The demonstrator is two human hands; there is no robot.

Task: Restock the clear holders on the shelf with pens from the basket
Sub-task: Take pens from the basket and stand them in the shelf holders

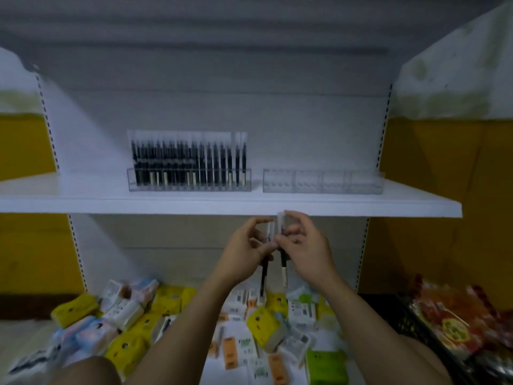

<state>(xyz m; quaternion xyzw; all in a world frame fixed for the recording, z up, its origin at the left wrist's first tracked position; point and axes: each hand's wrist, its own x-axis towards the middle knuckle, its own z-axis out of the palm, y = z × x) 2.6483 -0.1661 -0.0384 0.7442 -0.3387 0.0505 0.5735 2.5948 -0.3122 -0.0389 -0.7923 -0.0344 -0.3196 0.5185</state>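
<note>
Two pens are held upright just below the shelf edge. The left hand pinches the left pen and the right hand pinches the right pen, both possibly in clear sleeves. Both hands are raised with fingertips nearly touching. Above stand the filled holder and the second clear holder.

Bare left arm and right arm reach forward and up. The left hand pinches a pen upright in curled fingers; the right hand, just beside it, pinches a second pen.
</note>
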